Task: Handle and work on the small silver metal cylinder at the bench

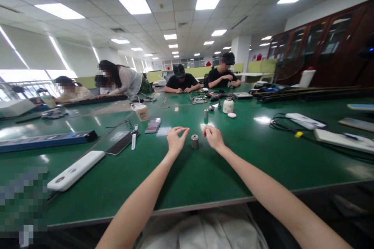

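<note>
Both my arms reach out over a green table [204, 175]. My left hand [175, 139] hovers with thumb and forefinger pinched together, nothing visible between them. My right hand [214, 137] is curled, fingertips drawn together, with nothing I can make out in them. Between the two hands a small grey metal cylinder [194, 141] stands upright on the table, touching neither hand. A second small metal cylinder [206, 113] stands farther back.
A white power strip [76, 170], a phone [120, 143], a watch [134, 137] and a blue bar [46, 140] lie at left. A paper cup [142, 112], a white jar [228, 105] and a pink lid [231, 115] sit beyond. Cables and white devices [305, 121] lie right. Several people work at the far side.
</note>
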The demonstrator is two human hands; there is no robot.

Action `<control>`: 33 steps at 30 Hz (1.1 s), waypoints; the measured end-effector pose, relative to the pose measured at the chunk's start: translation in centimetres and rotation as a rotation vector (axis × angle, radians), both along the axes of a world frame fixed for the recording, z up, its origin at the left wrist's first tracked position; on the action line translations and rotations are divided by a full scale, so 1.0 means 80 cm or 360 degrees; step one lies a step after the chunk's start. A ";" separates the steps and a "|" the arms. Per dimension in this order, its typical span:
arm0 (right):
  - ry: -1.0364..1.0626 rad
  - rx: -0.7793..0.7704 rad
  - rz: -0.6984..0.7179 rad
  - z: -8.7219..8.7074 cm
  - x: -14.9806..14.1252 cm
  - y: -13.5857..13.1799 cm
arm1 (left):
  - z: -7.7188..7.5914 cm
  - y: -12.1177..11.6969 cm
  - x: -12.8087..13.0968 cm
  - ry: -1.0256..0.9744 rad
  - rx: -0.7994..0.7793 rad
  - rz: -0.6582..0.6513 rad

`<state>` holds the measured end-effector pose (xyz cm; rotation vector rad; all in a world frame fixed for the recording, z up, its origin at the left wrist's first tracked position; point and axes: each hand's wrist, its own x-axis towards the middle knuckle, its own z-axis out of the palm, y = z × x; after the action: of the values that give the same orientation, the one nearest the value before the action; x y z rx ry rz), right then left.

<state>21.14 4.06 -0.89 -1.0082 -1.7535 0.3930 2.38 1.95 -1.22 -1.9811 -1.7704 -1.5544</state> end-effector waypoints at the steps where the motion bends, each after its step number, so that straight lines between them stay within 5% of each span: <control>1: -0.0006 -0.0006 0.0002 0.000 0.000 0.000 | -0.002 0.002 -0.010 0.0025 -0.0062 0.0066; 7: -0.0057 -0.0041 0.0027 -0.001 0.001 0.002 | -0.018 0.008 -0.051 0.0232 -0.0593 0.0286; 11: -0.0086 -0.0027 0.0003 -0.001 0.002 0.001 | -0.020 0.007 -0.051 0.0300 -0.0709 0.0304; 17: -0.0135 -0.0023 -0.0027 0.000 0.003 0.002 | -0.019 0.003 -0.041 0.0305 -0.0599 0.0262; 25: -0.0242 0.0015 -0.0071 -0.007 0.001 0.010 | 0.001 -0.007 0.001 0.0136 0.0051 -0.0145; 33: -0.0370 0.0071 -0.0067 -0.007 -0.001 0.011 | 0.002 -0.016 0.024 0.0188 -0.0055 -0.0213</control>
<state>21.09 4.91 -1.46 -1.0917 -1.9354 0.2156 4.26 0.65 -1.02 -2.1998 -1.6626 -1.4168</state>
